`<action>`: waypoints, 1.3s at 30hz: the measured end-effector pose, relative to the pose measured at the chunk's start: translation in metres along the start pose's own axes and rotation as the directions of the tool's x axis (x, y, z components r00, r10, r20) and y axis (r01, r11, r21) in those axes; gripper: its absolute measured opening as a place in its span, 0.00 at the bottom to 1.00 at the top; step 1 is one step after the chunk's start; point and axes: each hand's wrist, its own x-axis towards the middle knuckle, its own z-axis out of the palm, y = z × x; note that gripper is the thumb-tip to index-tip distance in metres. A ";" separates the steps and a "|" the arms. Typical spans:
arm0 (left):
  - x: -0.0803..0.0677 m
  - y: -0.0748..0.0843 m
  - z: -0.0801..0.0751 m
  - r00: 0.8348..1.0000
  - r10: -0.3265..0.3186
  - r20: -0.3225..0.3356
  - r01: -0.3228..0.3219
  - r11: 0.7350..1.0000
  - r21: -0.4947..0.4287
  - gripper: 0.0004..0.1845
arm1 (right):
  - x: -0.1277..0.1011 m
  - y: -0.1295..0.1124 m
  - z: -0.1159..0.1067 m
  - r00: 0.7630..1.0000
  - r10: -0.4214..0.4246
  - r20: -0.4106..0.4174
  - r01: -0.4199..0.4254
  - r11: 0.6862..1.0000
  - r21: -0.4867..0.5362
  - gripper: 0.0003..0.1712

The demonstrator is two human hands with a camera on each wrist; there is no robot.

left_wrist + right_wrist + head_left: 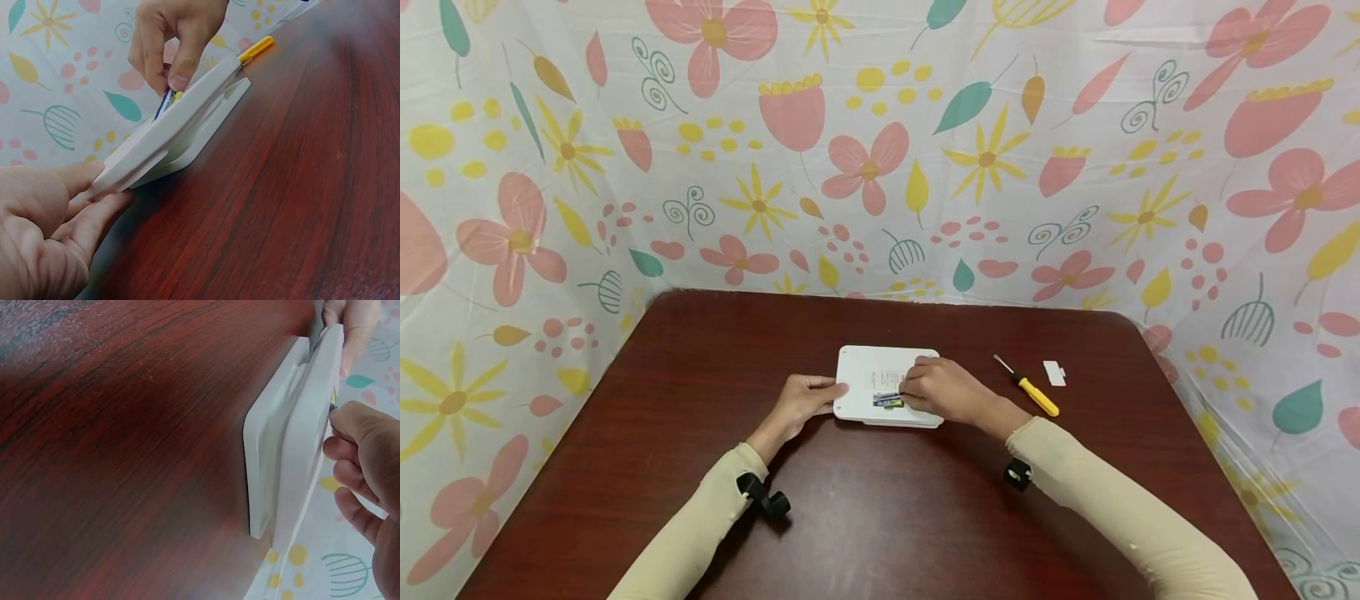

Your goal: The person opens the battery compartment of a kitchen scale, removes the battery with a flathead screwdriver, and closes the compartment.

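A flat white device (857,367) with rounded corners lies on the table, its printed label and battery compartment facing up. My left hand (805,402) grips its left edge, thumb on top and fingers underneath, as the left wrist view shows. Batteries (887,400) with blue and yellow-green wrappers sit in the compartment near the front edge. My right hand (951,390) reaches over the right side with curled fingers. In the left wrist view its thumb and forefinger pinch a battery (165,103) at the compartment. The right hand partly hides the compartment.
A screwdriver (1037,396) with a yellow handle lies right of the device. Beyond it is a small white battery cover (1054,372) with a tab. The dark red-brown wooden table (895,508) meets a flower-printed curtain (880,167) at the back and sides.
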 end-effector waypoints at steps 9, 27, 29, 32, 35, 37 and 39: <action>0.001 -0.001 -0.001 1.000 -0.006 -0.002 0.006 1.000 -0.011 0.20 | -0.004 0.004 -0.002 0.997 0.064 -0.039 -0.062 0.997 0.054 0.06; 0.002 -0.002 -0.001 1.000 -0.014 -0.008 0.015 1.000 0.021 0.19 | -0.054 0.031 -0.033 0.882 0.427 -0.200 -0.367 0.888 0.277 0.07; 0.002 -0.002 -0.002 1.000 -0.012 -0.005 0.012 1.000 0.018 0.19 | -0.063 0.037 -0.035 0.859 0.467 -0.208 -0.402 0.868 0.290 0.06; 0.001 -0.001 -0.002 1.000 -0.010 -0.002 0.010 1.000 0.018 0.18 | -0.075 0.045 -0.038 0.830 0.516 -0.211 -0.451 0.845 0.288 0.06; 0.001 -0.001 -0.001 1.000 -0.006 0.001 0.006 1.000 0.016 0.18 | -0.086 0.052 -0.039 0.810 0.548 -0.208 -0.486 0.826 0.284 0.06; 0.001 -0.001 -0.001 1.000 -0.010 -0.001 0.010 1.000 0.012 0.18 | -0.093 0.056 -0.038 0.800 0.565 -0.201 -0.505 0.816 0.281 0.06; 0.001 -0.001 0.000 1.000 -0.011 -0.002 0.011 1.000 0.011 0.18 | -0.100 0.060 -0.037 0.792 0.579 -0.194 -0.522 0.807 0.277 0.06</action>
